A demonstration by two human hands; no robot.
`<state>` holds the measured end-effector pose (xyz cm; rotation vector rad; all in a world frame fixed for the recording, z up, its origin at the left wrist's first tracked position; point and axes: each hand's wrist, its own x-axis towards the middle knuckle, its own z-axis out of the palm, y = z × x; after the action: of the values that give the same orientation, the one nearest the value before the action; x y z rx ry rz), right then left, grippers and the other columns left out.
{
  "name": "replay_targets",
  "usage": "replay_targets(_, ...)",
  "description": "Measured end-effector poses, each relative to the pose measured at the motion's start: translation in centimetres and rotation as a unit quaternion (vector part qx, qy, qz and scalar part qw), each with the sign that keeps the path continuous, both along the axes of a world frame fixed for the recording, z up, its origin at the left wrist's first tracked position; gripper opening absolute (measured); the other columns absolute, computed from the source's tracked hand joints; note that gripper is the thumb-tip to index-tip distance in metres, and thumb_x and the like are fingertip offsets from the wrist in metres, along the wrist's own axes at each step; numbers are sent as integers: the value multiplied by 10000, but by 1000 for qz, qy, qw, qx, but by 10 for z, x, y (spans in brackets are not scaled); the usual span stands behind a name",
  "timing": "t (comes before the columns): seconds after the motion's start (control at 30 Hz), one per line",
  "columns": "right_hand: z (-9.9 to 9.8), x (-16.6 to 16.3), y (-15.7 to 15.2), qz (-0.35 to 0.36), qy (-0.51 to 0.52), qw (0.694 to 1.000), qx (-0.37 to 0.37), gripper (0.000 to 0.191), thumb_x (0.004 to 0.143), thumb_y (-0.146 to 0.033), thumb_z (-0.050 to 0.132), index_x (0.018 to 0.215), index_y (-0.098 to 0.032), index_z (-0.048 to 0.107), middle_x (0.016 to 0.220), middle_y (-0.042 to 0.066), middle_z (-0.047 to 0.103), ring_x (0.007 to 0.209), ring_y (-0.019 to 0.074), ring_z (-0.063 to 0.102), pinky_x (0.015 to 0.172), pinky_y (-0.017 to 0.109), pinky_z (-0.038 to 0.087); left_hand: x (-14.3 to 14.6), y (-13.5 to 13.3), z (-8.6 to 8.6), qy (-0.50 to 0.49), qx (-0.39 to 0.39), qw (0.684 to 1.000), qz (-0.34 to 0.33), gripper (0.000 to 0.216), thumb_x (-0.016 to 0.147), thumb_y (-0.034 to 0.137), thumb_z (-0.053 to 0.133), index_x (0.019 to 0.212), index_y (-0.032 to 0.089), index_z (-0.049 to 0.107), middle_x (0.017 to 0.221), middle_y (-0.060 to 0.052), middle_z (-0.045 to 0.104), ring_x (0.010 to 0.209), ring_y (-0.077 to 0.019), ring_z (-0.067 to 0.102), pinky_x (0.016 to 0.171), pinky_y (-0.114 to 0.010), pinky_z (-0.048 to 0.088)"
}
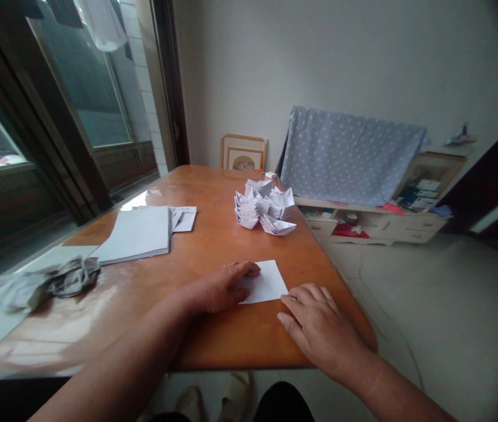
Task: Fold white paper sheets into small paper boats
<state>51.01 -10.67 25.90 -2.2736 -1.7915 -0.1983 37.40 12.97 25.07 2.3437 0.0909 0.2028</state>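
A small folded white paper (266, 281) lies near the front edge of the wooden table (214, 246). My left hand (220, 288) rests on the paper's left part, fingers laid flat over it. My right hand (314, 322) lies flat on the table, its fingertips touching the paper's lower right corner. Neither hand grips anything. Farther back sits a heap of folded white paper boats (264, 208).
A stack of white paper sheets (139, 234) lies at the left of the table, a crumpled grey cloth (42, 284) nearer the left front. A window runs along the left. A low cabinet draped in blue dotted fabric (350, 155) stands behind the table.
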Motion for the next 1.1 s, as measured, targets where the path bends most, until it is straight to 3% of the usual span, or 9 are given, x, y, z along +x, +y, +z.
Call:
replay_targets(0.37,7,-20,21,82,-6,996,-22,188,986,-280,566,1120,-219,685,1028,74,688,998,267,571,924,438,432,3,14,-6,-15,-42,998,-45,564,743,-31,510,1255,195,586,1241,-65,665,1169,-220,615,1044,-371,473)
replay_targets(0.77,4,-37,42,148,13,989,-16,155,981,-230,554,1057,-207,686,974,64,684,961,245,571,889,407,458,5,15,-9,-16,-61,996,-59,577,699,-59,503,1223,169,584,1187,-69,678,1083,-218,645,942,-337,511)
replay_targets(1.1,2,-56,60,180,16,984,-3,215,986,-212,521,1118,-209,691,1019,82,693,995,260,568,912,428,468,8,16,-13,-24,-66,995,-65,601,665,-54,523,1218,169,602,1180,-61,695,1088,-234,650,962,-372,506)
